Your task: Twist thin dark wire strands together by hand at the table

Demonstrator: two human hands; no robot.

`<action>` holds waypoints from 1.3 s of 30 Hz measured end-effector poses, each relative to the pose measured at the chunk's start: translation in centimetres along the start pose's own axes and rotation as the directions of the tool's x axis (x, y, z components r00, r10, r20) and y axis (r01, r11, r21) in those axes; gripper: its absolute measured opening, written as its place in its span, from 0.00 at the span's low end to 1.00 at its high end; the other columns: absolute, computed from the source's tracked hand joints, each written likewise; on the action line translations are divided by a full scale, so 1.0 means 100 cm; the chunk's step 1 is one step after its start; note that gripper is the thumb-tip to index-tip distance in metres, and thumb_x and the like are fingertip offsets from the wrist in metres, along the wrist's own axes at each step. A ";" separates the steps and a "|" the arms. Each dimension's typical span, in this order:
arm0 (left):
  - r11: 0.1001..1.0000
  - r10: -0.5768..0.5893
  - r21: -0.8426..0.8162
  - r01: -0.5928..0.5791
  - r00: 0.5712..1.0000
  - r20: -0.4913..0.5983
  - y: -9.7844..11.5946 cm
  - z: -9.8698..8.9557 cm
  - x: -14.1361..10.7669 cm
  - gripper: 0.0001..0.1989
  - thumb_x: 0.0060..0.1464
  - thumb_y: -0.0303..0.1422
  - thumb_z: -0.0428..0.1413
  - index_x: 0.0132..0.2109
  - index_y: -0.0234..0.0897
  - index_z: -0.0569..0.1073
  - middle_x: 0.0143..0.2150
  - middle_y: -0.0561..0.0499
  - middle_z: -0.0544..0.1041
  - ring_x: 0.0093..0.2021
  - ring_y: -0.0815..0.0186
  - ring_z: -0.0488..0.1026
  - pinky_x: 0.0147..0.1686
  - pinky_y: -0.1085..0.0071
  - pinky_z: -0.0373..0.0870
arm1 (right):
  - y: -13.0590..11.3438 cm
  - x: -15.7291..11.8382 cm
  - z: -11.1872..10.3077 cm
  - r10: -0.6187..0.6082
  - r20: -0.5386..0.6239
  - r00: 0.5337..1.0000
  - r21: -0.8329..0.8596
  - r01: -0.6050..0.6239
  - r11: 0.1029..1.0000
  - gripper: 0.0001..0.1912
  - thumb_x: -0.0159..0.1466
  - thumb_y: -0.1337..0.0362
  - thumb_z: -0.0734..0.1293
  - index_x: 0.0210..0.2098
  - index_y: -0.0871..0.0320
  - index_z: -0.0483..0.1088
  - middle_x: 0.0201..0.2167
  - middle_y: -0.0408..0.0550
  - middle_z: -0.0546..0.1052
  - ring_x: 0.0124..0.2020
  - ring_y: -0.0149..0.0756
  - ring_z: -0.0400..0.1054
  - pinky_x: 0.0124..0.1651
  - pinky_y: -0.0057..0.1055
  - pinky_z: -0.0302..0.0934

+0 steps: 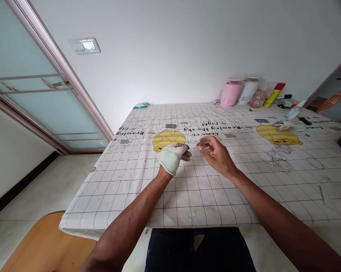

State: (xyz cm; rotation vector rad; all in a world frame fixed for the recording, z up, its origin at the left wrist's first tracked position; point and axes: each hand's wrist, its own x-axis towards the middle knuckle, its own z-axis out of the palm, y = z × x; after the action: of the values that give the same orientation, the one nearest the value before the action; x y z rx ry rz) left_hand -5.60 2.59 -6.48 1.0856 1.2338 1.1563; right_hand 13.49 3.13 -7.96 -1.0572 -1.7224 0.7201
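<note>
My left hand (175,155), in a white glove with a pale green cuff, is closed over the middle of the table, its fingertips pinched together. What it holds is too small to make out. Just to its right my right hand (215,154), without a glove, has its thumb and fingers curled toward each other around something too thin to identify. A small gap separates the two hands. Beneath them lies a white checked tablecloth (187,200) with yellow printed figures. A loose tangle of thin dark wire (279,158) rests on the cloth to the right.
Along the back right stand a pink device (231,93), a white device (247,91), a bottle (258,99) and a yellow and red box (274,95). A clear bottle (295,110) and a crumpled glove (289,125) lie nearer. A green packet (141,105) is at the back left; an orange chair (50,241) stands front left.
</note>
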 end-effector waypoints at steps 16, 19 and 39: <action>0.993 0.013 -0.114 -0.010 1.000 0.024 -0.010 0.001 -0.003 0.07 0.56 0.33 0.59 0.37 0.33 0.79 0.29 0.47 0.81 0.25 0.68 0.76 0.31 0.73 0.74 | 0.009 -0.014 0.004 -0.604 0.145 0.784 -0.719 0.503 0.480 0.06 0.70 0.61 0.71 0.44 0.56 0.74 0.54 0.61 0.74 0.56 0.54 0.68 0.57 0.54 0.69; 0.999 0.004 -0.048 -0.002 0.999 0.047 -0.008 0.004 -0.004 0.06 0.55 0.31 0.58 0.32 0.35 0.77 0.27 0.49 0.79 0.25 0.69 0.75 0.28 0.74 0.72 | 0.008 -0.014 0.004 -0.630 0.189 0.753 -0.739 0.532 0.414 0.04 0.70 0.65 0.71 0.37 0.55 0.74 0.56 0.58 0.74 0.58 0.53 0.65 0.59 0.53 0.67; 0.969 -0.139 0.210 0.132 0.990 0.022 -0.016 0.003 -0.003 0.07 0.51 0.25 0.57 0.27 0.38 0.70 0.16 0.53 0.72 0.16 0.69 0.66 0.19 0.73 0.59 | 0.027 -0.017 0.003 -0.601 0.265 0.754 -0.714 0.573 0.402 0.08 0.71 0.63 0.71 0.34 0.53 0.72 0.55 0.54 0.76 0.60 0.52 0.66 0.64 0.64 0.62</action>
State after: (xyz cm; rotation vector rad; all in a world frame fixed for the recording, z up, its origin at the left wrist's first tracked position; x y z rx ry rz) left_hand -5.22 2.09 -8.01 1.1519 1.4009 0.9148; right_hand 14.42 2.87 -11.05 -0.8372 -2.2392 -0.5844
